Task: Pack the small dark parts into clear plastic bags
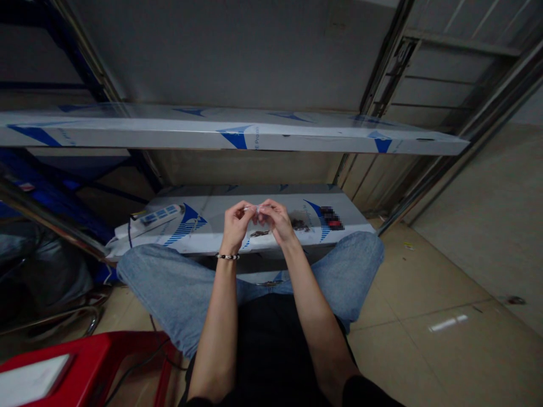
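Note:
My left hand and my right hand meet over the front of the low metal shelf, fingertips pinched together. Between them is a small, clear, plastic-looking piece, mostly covered by the fingers; its kind is too small to tell. Just below the hands lies a little heap of dark small parts on the shelf. Beside my right hand, a clear bag with dark pieces rests on the same surface. A beaded bracelet circles my left wrist.
A power strip lies at the shelf's left end. To the right is a blurred dark and red object. An upper shelf crosses ahead above the hands. A red stool carrying a white flat box stands at lower left, near a black cable.

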Motion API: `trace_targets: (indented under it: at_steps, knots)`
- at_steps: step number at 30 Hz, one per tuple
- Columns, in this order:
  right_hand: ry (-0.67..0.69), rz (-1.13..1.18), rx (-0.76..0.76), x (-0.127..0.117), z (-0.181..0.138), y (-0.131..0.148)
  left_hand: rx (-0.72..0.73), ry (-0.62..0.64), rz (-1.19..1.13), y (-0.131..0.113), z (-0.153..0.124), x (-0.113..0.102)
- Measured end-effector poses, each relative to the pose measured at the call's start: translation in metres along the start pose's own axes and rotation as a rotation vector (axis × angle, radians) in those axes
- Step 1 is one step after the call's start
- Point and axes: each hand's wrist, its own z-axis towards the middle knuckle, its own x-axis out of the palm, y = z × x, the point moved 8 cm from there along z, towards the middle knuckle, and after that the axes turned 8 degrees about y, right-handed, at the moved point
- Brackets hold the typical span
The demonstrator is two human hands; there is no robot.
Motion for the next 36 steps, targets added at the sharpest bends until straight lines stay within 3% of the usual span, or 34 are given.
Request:
trace_targets:
  at_steps: [6,10,15,19,23,26,28,34,36]
  knots:
    - [0.082,-0.101,-0.001,0.000,0.000,-0.005,-0.027,0.066,0.029,0.007,0.000,0.004]
    - [0.038,-0.110,0.035,-0.017,0.002,-0.019,-0.044,0.075,0.106,0.023,0.002,0.006]
    - [-0.065,-0.187,0.107,-0.047,-0.002,-0.045,-0.129,-0.107,0.121,0.063,-0.010,-0.005]
    - [-0.124,-0.112,0.163,-0.059,-0.010,-0.074,-0.207,-0.226,0.077,0.094,-0.023,-0.010]
    - [-0.269,-0.077,0.191,-0.070,-0.015,-0.092,-0.254,-0.304,0.027,0.111,-0.028,-0.012]
    - [-0.299,-0.096,0.212,-0.073,-0.017,-0.094,-0.272,-0.333,0.030,0.115,-0.028,-0.014]
    - [-0.328,-0.121,0.196,-0.077,-0.017,-0.090,-0.295,-0.283,0.010,0.119,-0.028,-0.011]
    - [-0.498,-0.135,0.070,-0.100,-0.022,-0.072,-0.419,0.107,-0.089,0.140,-0.031,0.027]
    - [-0.512,-0.152,0.045,-0.103,-0.023,-0.071,-0.436,0.138,-0.052,0.144,-0.032,0.032]
